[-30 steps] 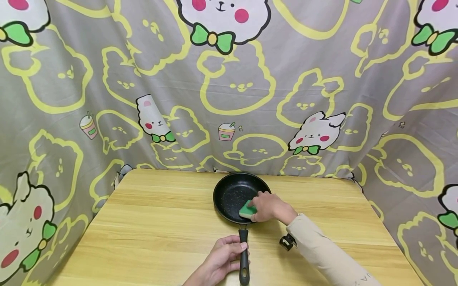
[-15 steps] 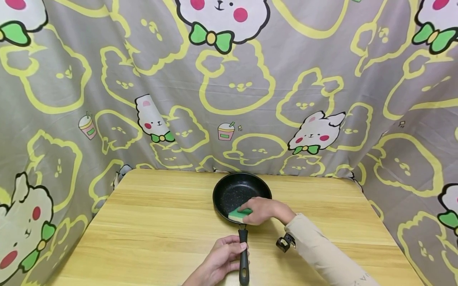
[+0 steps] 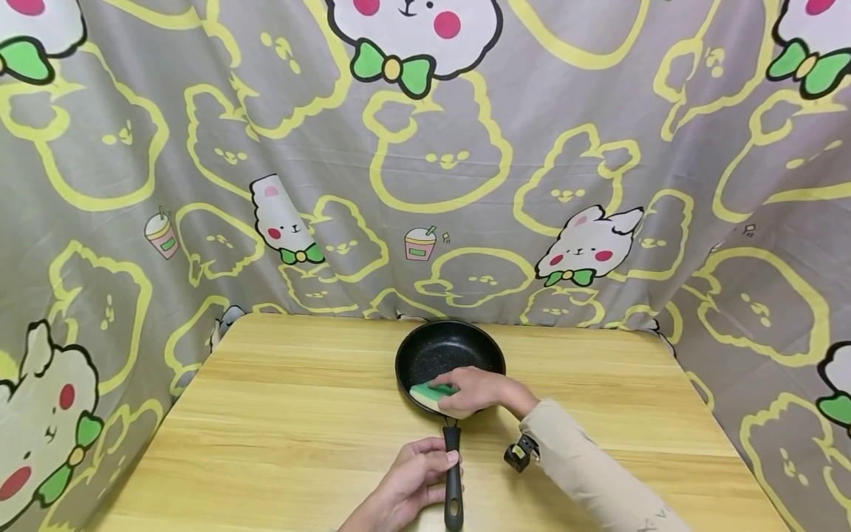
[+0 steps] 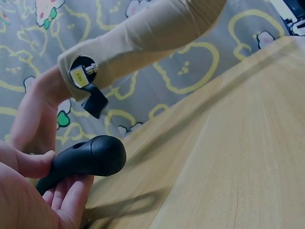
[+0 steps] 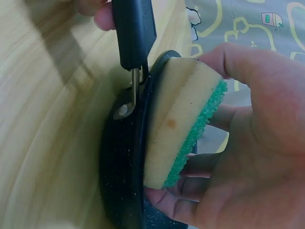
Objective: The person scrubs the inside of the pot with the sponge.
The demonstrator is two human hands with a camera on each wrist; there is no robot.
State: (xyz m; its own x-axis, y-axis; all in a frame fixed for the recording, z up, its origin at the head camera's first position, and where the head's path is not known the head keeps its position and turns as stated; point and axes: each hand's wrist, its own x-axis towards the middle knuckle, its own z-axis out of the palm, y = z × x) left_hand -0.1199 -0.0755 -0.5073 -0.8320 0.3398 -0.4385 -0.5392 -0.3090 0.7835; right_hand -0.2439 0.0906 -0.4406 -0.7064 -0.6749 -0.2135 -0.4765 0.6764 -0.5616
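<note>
A black frying pan with a speckled inside sits toward the back of the table, its handle pointing at me. My left hand grips that handle, thumb on top and fingers underneath; the left wrist view shows the handle's rounded end sticking out past the fingers. With my right hand I hold a sponge, green scouring side up and pale side down, at the near left inner wall of the pan. In the right wrist view, thumb and fingertips pinch the sponge by its ends beside the rim.
The wooden table reaches back to a grey curtain printed with cartoon animals, which also hangs along both sides. A small black device is strapped at the right sleeve cuff.
My right hand has slid the sponge leftward along the near inside of the pan, from the right part to the left. The left hand and the pan have stayed put.
</note>
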